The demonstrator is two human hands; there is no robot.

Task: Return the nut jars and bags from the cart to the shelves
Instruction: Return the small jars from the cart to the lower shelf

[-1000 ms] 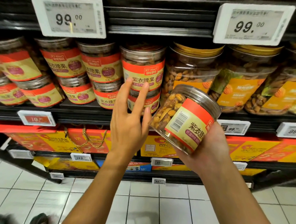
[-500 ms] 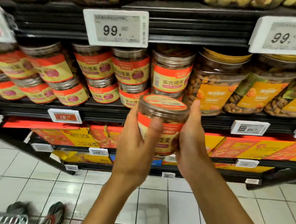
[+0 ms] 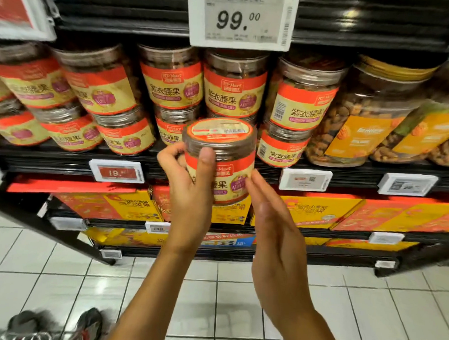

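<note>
A clear nut jar (image 3: 229, 154) with a red and yellow label stands upright in the air just in front of the shelf edge (image 3: 62, 161). My left hand (image 3: 191, 191) grips it from the left, thumb across the front below the lid. My right hand (image 3: 272, 224) is beside the jar's lower right with straight fingers, the fingertips at or just off the label. Behind it, matching jars (image 3: 234, 89) stand stacked two high on the shelf.
Bigger jars with orange labels (image 3: 366, 120) fill the shelf's right part. White price tags (image 3: 243, 17) hang on the shelf edges. Orange and yellow boxes (image 3: 320, 211) line the lower shelf. White floor tiles lie below, with shoes (image 3: 87, 326) at the lower left.
The jar went from tilted in my right hand to upright between both hands, then into my left hand's grip. My right hand let go and dropped back. The view moved closer to the shelf.
</note>
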